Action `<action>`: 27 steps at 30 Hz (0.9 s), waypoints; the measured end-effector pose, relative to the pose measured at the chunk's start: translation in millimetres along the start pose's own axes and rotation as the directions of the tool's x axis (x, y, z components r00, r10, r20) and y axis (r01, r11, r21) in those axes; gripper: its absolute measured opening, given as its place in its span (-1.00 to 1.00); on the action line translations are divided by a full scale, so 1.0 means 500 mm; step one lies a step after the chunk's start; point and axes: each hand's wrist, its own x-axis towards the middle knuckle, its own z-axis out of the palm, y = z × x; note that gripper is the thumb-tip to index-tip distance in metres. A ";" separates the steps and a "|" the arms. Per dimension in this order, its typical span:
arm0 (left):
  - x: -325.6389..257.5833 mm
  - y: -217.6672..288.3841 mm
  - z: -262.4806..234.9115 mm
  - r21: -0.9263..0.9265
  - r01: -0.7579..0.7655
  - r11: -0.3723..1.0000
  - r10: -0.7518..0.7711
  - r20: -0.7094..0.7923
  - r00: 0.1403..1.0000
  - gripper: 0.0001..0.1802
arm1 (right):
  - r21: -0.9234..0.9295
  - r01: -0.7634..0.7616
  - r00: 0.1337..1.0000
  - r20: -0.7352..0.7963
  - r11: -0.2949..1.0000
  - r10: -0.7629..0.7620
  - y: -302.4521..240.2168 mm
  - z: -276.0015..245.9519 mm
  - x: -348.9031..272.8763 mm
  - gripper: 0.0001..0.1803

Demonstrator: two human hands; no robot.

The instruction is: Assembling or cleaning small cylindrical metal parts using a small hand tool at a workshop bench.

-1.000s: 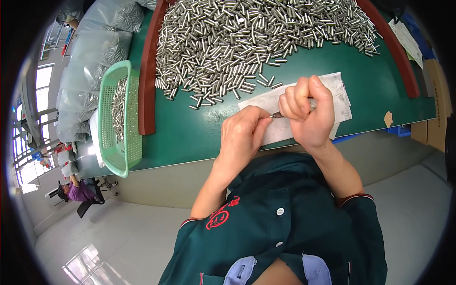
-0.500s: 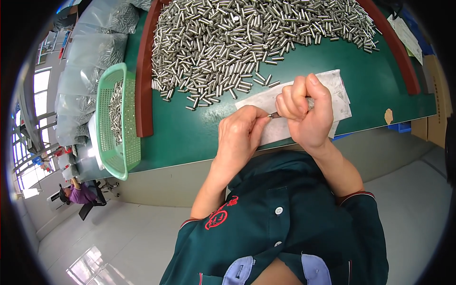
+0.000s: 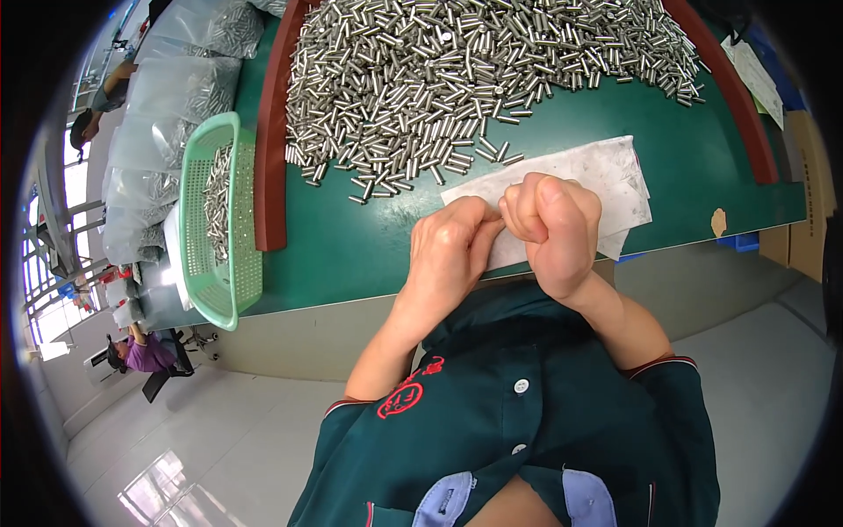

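Over the front edge of the green table, my two hands meet knuckle to fingertip. My left hand is closed in a pinch, with thumb and forefinger pointing at the right fist. A metal pin showed between the hands a moment ago; fingers now cover it. My right hand is curled into a fist with the thumb on top, and what lies inside it is hidden. Beneath both hands is a smudged white sheet. Beyond it spreads a large heap of short, shiny metal pins, a few lying loose at its near edge.
Dark red rails flank the heap. Left of them stands a green perforated basket holding more pins. Clear plastic bags of metal parts line the left side. Cardboard boxes stand at right. A person in purple sits far left.
My right fist has lowered and turned, closing against the left fingertips. The pin that showed between the hands is now covered. The left hand has shifted slightly right.
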 end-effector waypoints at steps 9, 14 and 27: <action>0.001 0.003 0.006 -0.006 0.032 0.999 -0.032 -0.015 0.999 -0.93 | 0.201 -0.089 0.995 -0.036 0.976 0.098 0.008 -0.022 0.013 -0.58; -0.010 -0.016 -0.005 -0.320 0.137 0.938 -0.150 -0.016 0.989 -0.94 | 0.213 -0.035 0.995 -0.084 0.976 0.054 0.006 -0.017 0.006 -0.55; -0.018 -0.068 -0.037 -0.937 0.314 0.154 -0.212 0.279 0.937 -0.88 | 0.281 -0.054 0.997 -0.043 0.958 0.069 0.009 -0.022 0.001 -0.56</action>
